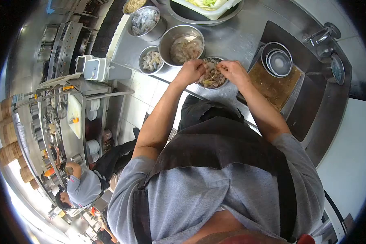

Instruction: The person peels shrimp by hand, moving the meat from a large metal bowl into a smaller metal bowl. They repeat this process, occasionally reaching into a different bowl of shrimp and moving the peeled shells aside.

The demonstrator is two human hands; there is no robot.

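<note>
My left hand (194, 72) and my right hand (233, 72) meet above a steel bowl (212, 87) at the counter's front edge. Brownish scraps that look like shrimp shells (212, 78) fill this bowl. Fingers and thumb are pinched together on each hand; whatever small thing they grip is too hidden to make out. Left of the bowl, close to my left hand, stands a larger steel pot (165, 52) holding raw shrimp (186, 49). Beside that pot, a smaller steel bowl (142, 70) contains pale grey pieces that look like peeled shrimp (152, 60).
A steel container (156, 32) with a plastic bag and a white tray of leafy vegetables (212, 14) stand farther back. To the right, nested metal bowls (277, 60) rest on a brown board (268, 90) by the sink. At left, another person (84, 187) stands by shelving.
</note>
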